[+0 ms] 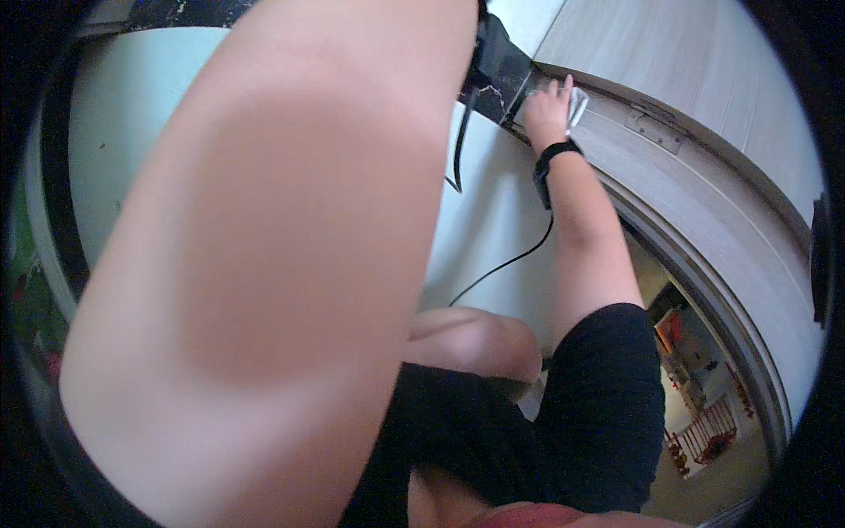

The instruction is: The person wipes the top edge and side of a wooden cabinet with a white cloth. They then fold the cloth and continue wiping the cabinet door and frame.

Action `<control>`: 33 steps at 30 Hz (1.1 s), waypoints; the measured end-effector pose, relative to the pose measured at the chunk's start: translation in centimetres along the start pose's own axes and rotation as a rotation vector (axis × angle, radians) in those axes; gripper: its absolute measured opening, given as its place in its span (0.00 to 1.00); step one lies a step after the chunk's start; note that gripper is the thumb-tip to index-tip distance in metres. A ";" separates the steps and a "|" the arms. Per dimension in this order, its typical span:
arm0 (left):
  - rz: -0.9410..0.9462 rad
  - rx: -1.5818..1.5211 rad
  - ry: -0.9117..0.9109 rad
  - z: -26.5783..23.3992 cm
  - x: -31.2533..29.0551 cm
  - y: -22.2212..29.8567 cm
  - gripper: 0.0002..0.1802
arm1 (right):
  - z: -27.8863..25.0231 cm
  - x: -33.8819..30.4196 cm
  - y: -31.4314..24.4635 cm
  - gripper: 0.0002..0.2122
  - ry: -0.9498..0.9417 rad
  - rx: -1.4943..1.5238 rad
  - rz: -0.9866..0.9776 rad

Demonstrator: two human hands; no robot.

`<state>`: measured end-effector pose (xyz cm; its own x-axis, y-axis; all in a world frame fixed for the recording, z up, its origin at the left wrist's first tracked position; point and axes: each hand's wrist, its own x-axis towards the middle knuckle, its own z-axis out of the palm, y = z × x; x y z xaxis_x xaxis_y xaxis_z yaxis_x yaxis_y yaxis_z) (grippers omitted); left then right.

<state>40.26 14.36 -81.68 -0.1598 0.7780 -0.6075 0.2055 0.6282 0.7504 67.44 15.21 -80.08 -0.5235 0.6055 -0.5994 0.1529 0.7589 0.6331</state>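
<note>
My right hand (546, 113) reaches up to the edge of a pale wood-grain door frame (607, 114). Bunched under its fingers is a white cloth (577, 107), pressed against the frame, with one finger stretched out along it. A black band (554, 154) circles that wrist. My left arm (290, 220) is very close and fills much of the left side. It runs out past the top edge, so the left hand is out of sight.
A metal hinge (656, 129) sits on the frame, right of my hand. Dark marbled trim (506, 75) meets the white wall (493, 176). A black cord (515, 260) hangs down near my bent knee (484, 343). Through the doorway at right, a room with red railings (704, 431) shows.
</note>
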 end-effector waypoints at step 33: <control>0.082 0.237 -0.006 4.0 2.3 -2.1 0.24 | -11.9 -28.4 17.6 0.21 1.840 0.207 0.780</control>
<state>43.30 14.80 -85.64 -0.1273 0.8259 -0.5492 0.4382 0.5436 0.7159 75.02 8.56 -46.11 -0.3590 -0.0643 0.9311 0.7339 0.5969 0.3241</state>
